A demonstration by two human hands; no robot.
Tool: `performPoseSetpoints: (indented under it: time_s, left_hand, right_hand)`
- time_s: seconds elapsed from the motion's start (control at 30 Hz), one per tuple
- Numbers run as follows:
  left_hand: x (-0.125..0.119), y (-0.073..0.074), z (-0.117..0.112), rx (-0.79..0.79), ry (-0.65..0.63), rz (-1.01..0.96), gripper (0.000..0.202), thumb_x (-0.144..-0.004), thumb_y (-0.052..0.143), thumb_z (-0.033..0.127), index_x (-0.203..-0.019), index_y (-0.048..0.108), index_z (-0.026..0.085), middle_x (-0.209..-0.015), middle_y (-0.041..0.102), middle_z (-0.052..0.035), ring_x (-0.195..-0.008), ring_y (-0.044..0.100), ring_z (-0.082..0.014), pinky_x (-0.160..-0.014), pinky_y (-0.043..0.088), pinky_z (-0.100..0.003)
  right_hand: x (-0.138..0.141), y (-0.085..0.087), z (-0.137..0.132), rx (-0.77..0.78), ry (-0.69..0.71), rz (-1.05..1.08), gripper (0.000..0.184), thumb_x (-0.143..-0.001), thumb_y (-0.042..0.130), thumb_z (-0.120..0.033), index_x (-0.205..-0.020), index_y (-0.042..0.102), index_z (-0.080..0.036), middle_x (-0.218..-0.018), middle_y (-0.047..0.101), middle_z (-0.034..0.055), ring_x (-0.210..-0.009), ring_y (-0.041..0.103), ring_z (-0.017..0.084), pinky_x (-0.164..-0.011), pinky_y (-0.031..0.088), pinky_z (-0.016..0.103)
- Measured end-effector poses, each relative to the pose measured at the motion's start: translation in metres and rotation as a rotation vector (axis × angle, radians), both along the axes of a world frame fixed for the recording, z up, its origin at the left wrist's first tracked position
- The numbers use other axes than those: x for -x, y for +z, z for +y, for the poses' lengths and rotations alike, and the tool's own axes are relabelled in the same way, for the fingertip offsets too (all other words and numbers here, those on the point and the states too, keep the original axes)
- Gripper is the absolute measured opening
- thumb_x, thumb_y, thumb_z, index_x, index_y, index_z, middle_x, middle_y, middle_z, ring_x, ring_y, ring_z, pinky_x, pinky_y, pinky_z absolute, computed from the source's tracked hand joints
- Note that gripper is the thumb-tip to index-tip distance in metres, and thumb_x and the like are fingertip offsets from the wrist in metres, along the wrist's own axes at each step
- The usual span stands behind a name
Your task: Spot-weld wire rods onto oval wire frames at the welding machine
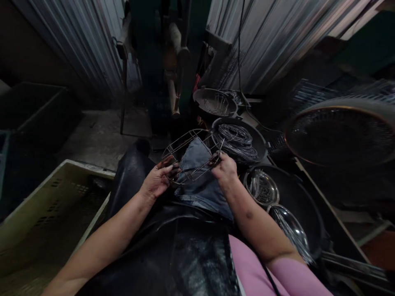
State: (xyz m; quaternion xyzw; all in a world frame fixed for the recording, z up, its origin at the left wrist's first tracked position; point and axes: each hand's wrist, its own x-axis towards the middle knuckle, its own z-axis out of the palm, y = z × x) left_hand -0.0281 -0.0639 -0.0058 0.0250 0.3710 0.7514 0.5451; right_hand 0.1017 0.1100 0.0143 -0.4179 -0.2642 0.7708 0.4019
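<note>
A wire frame (195,130) shaped like a shallow basket is held over my lap, between my two hands. My left hand (159,177) grips its left end, fingers darkened with grime. On the right side, my right hand (224,166) is closed around the frame's edge. A thin bright piece of wire (221,145) sticks up by the right fingertips; I cannot tell whether it belongs to the frame. Beneath lies a blue denim cloth (205,193) on a black apron (197,242).
Coiled wire loops (237,139) fill a dark pan to the right. Nearer stand metal bowls with small parts (262,189) and thin rods (286,230). A yellow plastic crate (63,168) is at left, a large round fan (339,133) at right. Machinery (175,57) stands ahead.
</note>
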Motion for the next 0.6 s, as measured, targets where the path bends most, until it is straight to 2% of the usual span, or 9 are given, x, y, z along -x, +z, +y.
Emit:
performPoseSetpoints:
  time_s: [0.07,0.2,0.27,0.33,0.4,0.43,0.5,0.6]
  left_hand:
    - [-0.003,0.001,-0.001,0.002,-0.115,0.032,0.037,-0.069,0.06,0.004,-0.105,0.06,0.012,-0.09,0.068,-0.0111,-0.084,0.064,-0.0213,-0.068,0.051,-0.031]
    - [-0.002,0.003,-0.003,-0.071,-0.259,0.092,0.042,-0.068,0.063,0.011,-0.11,0.06,0.011,-0.108,0.063,-0.0148,-0.095,0.06,-0.0243,-0.08,0.048,-0.037]
    - [0.001,0.006,-0.003,-0.065,-0.219,0.161,0.051,-0.062,0.068,0.012,-0.112,0.059,0.013,-0.114,0.06,-0.0138,-0.101,0.057,-0.0253,-0.083,0.046,-0.036]
    - [0.006,0.012,-0.002,-0.04,-0.1,0.275,0.061,-0.054,0.071,0.008,-0.113,0.059,0.017,-0.117,0.059,-0.0113,-0.108,0.053,-0.0252,-0.086,0.045,-0.033]
    - [0.012,0.022,-0.002,-0.049,-0.003,0.414,0.071,-0.048,0.073,0.003,-0.115,0.058,0.019,-0.12,0.057,-0.0093,-0.116,0.047,-0.0258,-0.089,0.043,-0.031]
    - [0.016,0.028,-0.003,-0.075,0.005,0.476,0.074,-0.047,0.073,0.001,-0.117,0.057,0.02,-0.121,0.057,-0.0093,-0.118,0.045,-0.0268,-0.09,0.042,-0.032]
    - [0.021,0.041,-0.006,-0.158,-0.061,0.559,0.082,-0.044,0.073,-0.001,-0.121,0.053,0.02,-0.122,0.056,-0.0107,-0.119,0.043,-0.0301,-0.092,0.041,-0.036]
    - [0.027,0.056,-0.014,-0.259,-0.306,0.55,0.092,-0.042,0.073,0.0,-0.128,0.047,0.02,-0.121,0.056,-0.0138,-0.118,0.043,-0.0351,-0.094,0.038,-0.045]
  right_hand:
    - [0.008,0.015,0.011,-0.108,0.036,-0.06,0.014,-0.066,0.047,-0.006,-0.065,0.042,-0.019,-0.043,0.044,-0.0087,-0.034,0.04,0.007,-0.035,0.034,0.019]
    - [0.023,0.05,0.016,-0.342,0.263,-0.17,0.01,-0.067,0.05,-0.01,-0.069,0.045,-0.018,-0.043,0.045,-0.0082,-0.03,0.037,0.006,-0.03,0.024,0.016]
    - [0.029,0.066,0.012,-0.449,0.36,-0.23,0.009,-0.068,0.053,-0.014,-0.072,0.047,-0.018,-0.043,0.044,-0.0086,-0.029,0.035,0.005,-0.029,0.021,0.015]
    - [0.036,0.08,0.007,-0.564,0.439,-0.299,0.008,-0.069,0.055,-0.014,-0.073,0.049,-0.017,-0.042,0.042,-0.0089,-0.029,0.033,0.004,-0.03,0.02,0.014]
    - [0.043,0.09,0.004,-0.673,0.501,-0.367,0.007,-0.07,0.053,-0.011,-0.072,0.05,-0.017,-0.042,0.039,-0.0087,-0.031,0.033,0.004,-0.031,0.021,0.014]
    - [0.046,0.093,0.003,-0.715,0.519,-0.399,0.007,-0.07,0.051,-0.01,-0.071,0.05,-0.016,-0.042,0.038,-0.0085,-0.032,0.033,0.004,-0.032,0.022,0.014]
    - [0.053,0.097,0.0,-0.782,0.548,-0.451,0.007,-0.071,0.05,-0.009,-0.07,0.049,-0.016,-0.044,0.038,-0.0079,-0.035,0.034,0.004,-0.035,0.024,0.015]
    - [0.062,0.098,-0.004,-0.896,0.633,-0.52,0.004,-0.073,0.049,-0.012,-0.073,0.051,-0.015,-0.049,0.042,-0.0061,-0.042,0.038,0.006,-0.041,0.03,0.018]
